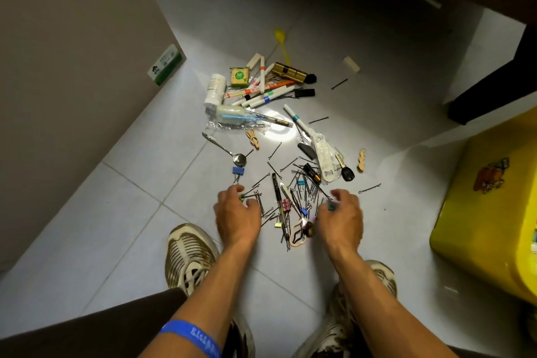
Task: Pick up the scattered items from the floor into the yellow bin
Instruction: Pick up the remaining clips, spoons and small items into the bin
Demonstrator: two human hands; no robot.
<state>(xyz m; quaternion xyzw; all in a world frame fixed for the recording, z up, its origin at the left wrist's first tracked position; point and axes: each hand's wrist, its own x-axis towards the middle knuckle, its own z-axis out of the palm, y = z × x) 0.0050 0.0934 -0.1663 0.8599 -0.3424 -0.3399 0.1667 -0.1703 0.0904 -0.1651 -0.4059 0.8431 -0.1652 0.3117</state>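
Observation:
Scattered items lie on the grey tiled floor: a heap of black hairpins (302, 192), coloured binder clips, a black pen (276, 197), a metal spoon (232, 151), a car key (345, 171), markers (261, 93), a white bottle (215, 90) and a brass lock cylinder (290, 71). The yellow bin (479, 212) stands at the right. My left hand (236, 213) is down at the left edge of the hairpin heap, fingers pinched on a small green clip. At the heap's right edge, my right hand (341, 219) is curled around a small teal item, blurred.
My two shoes (189, 259) are planted just behind the heap. A beige wall runs along the left with a green-and-white box (165, 65) at its foot. Dark furniture (494, 81) stands at the back right, behind the bin. A yellow plastic spoon (283, 43) lies farthest away.

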